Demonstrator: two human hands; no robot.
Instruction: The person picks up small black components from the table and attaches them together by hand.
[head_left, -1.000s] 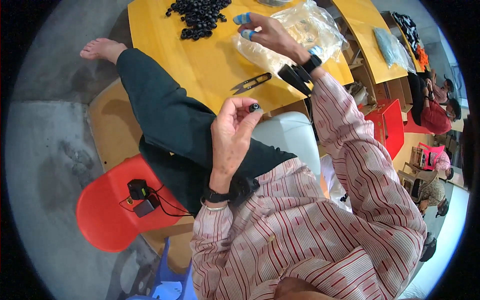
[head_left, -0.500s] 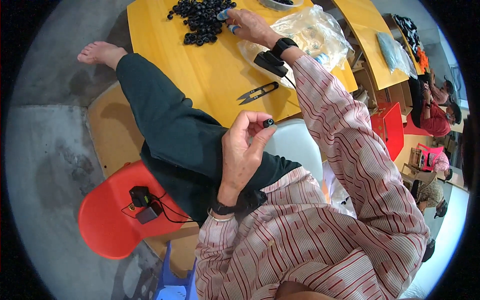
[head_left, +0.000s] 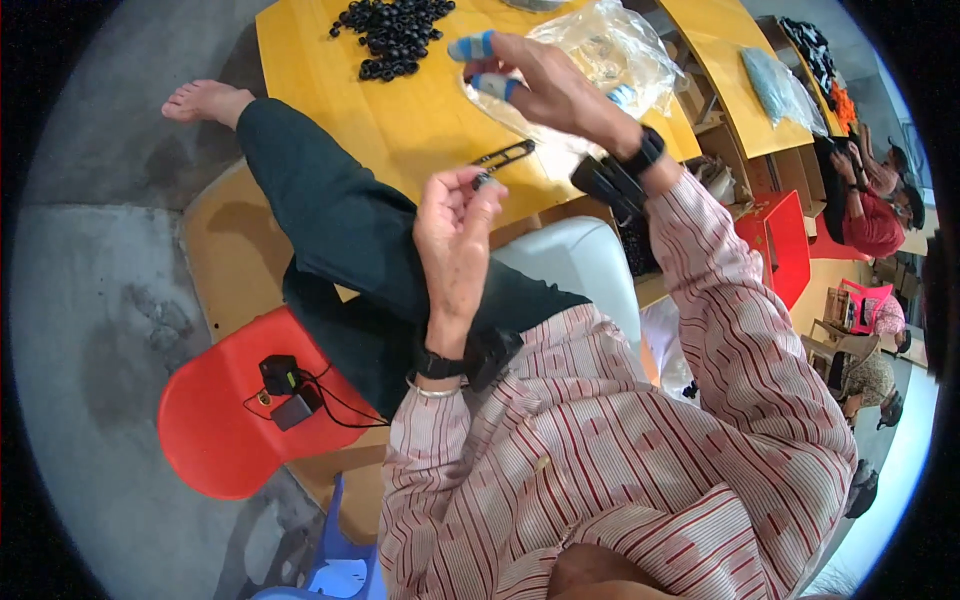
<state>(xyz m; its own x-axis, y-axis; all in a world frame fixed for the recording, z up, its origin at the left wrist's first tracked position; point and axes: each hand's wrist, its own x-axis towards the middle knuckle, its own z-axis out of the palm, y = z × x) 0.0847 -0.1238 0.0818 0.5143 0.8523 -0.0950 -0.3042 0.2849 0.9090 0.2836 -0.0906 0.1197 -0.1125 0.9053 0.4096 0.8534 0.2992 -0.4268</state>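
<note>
My left hand (head_left: pixel 455 245) is pinched on a small black cylindrical part (head_left: pixel 482 181) between thumb and fingertips, above the table's near edge. My right hand (head_left: pixel 560 95) hovers over the yellow table (head_left: pixel 420 120), thumb and forefinger wrapped in blue tape and held apart. I see nothing between them. A pile of small black ring-shaped parts (head_left: pixel 390 35) lies further left on the tabletop. Thread snips (head_left: pixel 508 153) lie beyond my left hand, which hides their blades. Beside my right hand a clear plastic bag (head_left: pixel 620 50) is spread out.
A red chair (head_left: pixel 220 420) at left carries a black device with cables (head_left: pixel 290 390). A white stool (head_left: pixel 580 260) stands by the table edge. Rightward are a red box (head_left: pixel 785 245), another yellow table (head_left: pixel 705 60) and several seated people. A bowl (head_left: pixel 535 3) shows at the far edge.
My right hand has come back from the pile of black parts, nearer and to the right. My left hand has shifted slightly left and up, still pinching its black part.
</note>
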